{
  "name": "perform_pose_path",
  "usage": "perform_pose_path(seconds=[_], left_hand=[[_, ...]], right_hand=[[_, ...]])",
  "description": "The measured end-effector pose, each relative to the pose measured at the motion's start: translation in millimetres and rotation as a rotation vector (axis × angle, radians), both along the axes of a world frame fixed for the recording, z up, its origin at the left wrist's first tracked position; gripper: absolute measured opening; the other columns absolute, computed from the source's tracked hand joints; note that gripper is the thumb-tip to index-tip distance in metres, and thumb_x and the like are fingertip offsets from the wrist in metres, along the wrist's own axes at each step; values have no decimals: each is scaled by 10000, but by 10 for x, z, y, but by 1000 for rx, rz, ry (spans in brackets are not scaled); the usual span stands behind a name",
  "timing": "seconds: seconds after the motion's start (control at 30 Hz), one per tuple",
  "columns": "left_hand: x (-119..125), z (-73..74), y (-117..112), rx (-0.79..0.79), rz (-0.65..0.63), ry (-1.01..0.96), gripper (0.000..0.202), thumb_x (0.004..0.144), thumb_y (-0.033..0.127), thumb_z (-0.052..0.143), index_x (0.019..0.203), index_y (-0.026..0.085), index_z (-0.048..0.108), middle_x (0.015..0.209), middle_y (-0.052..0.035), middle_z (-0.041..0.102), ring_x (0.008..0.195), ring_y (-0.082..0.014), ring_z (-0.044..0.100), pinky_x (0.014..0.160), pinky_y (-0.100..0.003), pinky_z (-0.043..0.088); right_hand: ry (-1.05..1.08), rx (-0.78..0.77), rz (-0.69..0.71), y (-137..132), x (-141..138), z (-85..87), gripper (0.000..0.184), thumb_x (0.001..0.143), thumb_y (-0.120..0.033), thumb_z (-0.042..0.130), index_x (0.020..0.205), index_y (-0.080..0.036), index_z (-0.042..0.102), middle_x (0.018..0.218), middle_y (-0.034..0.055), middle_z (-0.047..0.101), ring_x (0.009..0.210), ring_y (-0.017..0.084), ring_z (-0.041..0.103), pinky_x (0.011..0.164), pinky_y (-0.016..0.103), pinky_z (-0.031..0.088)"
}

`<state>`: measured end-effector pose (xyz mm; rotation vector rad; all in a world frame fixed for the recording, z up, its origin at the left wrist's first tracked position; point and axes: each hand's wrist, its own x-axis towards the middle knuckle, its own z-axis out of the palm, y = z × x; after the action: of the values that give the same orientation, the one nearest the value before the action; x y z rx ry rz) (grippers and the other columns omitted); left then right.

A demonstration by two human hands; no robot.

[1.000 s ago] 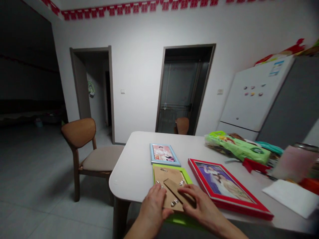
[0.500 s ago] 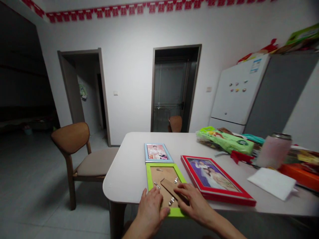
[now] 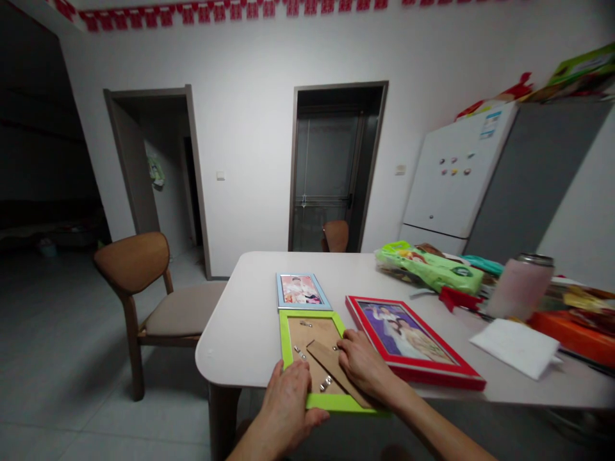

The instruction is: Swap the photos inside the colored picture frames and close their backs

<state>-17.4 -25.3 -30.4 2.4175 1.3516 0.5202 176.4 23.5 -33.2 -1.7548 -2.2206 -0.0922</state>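
Observation:
A green picture frame [image 3: 285, 335] lies face down at the near edge of the white table [image 3: 250, 333], its brown backing board and metal clips showing. My left hand [image 3: 287, 397] rests flat on the frame's near left corner, fingers stretched out. My right hand [image 3: 361, 363] lies on the backing board's right side, fingertips near the cardboard stand [image 3: 323, 356] and a clip. Neither hand lifts anything.
A small blue frame [image 3: 302, 291] lies just beyond the green one; a red frame [image 3: 408, 336] lies to its right. Farther right are a green packet [image 3: 429, 266], a pink cup [image 3: 517, 296], a white cloth [image 3: 515, 346] and an orange box [image 3: 574, 335]. A wooden chair [image 3: 144, 282] stands left.
My right hand has slid up the backing board toward the frame's right edge. My left hand stays on the near left corner. The view has shifted slightly.

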Motion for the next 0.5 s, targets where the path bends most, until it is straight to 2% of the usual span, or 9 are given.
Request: perform_pose_path(seconds=[0.5], left_hand=[[-51, 8, -10, 15, -8, 1, 607, 632, 394, 631, 1145, 160, 406, 1194, -76, 470, 1107, -194, 401, 991, -330, 197]], right_hand=[[83, 52, -10, -69, 2, -42, 276, 761, -197, 337, 758, -132, 606, 849, 100, 527, 819, 183, 461, 774, 286, 334]])
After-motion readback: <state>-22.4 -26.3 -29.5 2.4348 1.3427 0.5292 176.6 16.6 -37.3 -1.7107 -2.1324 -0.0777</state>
